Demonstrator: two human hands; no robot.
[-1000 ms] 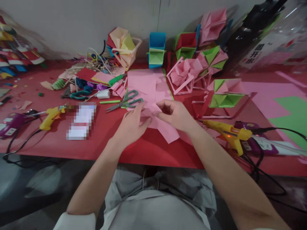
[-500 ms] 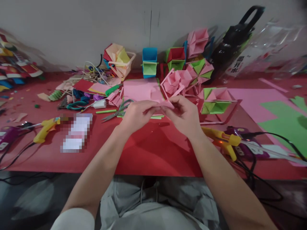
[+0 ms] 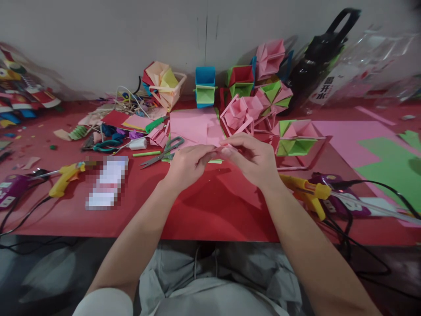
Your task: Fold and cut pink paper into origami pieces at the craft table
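Note:
Between my two hands is a small piece of pink paper (image 3: pixel 221 149), mostly hidden by the fingers. My left hand (image 3: pixel 189 164) pinches its left end, and my right hand (image 3: pixel 251 159) grips the other end with thumb and fingertips. Both hands hover above the red tabletop (image 3: pixel 223 206). Just behind them lies a stack of pink paper sheets (image 3: pixel 189 126). Grey-handled scissors (image 3: pixel 162 153) rest by my left hand. A green and pink folded paper box (image 3: pixel 297 138) stands to the right of my right hand.
Yellow glue guns lie at left (image 3: pixel 64 180) and right (image 3: pixel 309 193), with black cords trailing. A blurred-out phone (image 3: pixel 107 182) is at left. Folded paper boxes (image 3: pixel 241 81), a black bottle (image 3: pixel 315 66) and clear plastic bottles (image 3: pixel 348 66) stand along the wall. Green paper (image 3: pixel 388 162) lies at right.
My hands have lowered slightly and the right fingers now cover more of the pink paper, whose pointed end showed more before.

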